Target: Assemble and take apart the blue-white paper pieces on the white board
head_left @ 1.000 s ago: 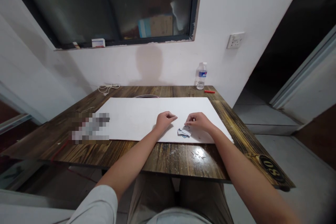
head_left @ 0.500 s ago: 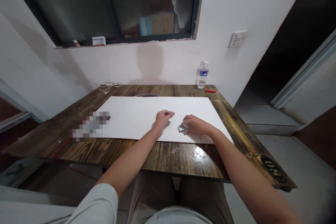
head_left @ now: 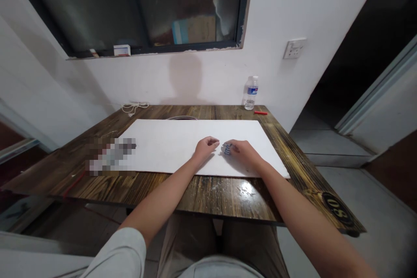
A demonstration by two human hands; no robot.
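My right hand (head_left: 241, 151) is closed on a small blue-and-white piece (head_left: 227, 149), which looks like a wrapper or a little packet. It is held up on the left side of the fingers, above a white board (head_left: 169, 143). A short gap to the left, my left hand (head_left: 206, 147) is pinched, thumb against fingertips. Whether anything tiny sits in that pinch, I cannot make out. The two hands face each other without touching, over the right half of the board.
The board lies on a dark wooden table (head_left: 208, 191). Behind it are a water bottle (head_left: 250, 93), a red stick-like object (head_left: 260, 113) and a white cable (head_left: 134, 107). A blurred-out patch (head_left: 112, 156) covers the board's left end. A number plate (head_left: 338, 207) marks the right corner.
My right hand has lifted the blue-and-white piece from low over the board and turned it upright, closer to my left hand. The left hand has shifted slightly right, still pinched.
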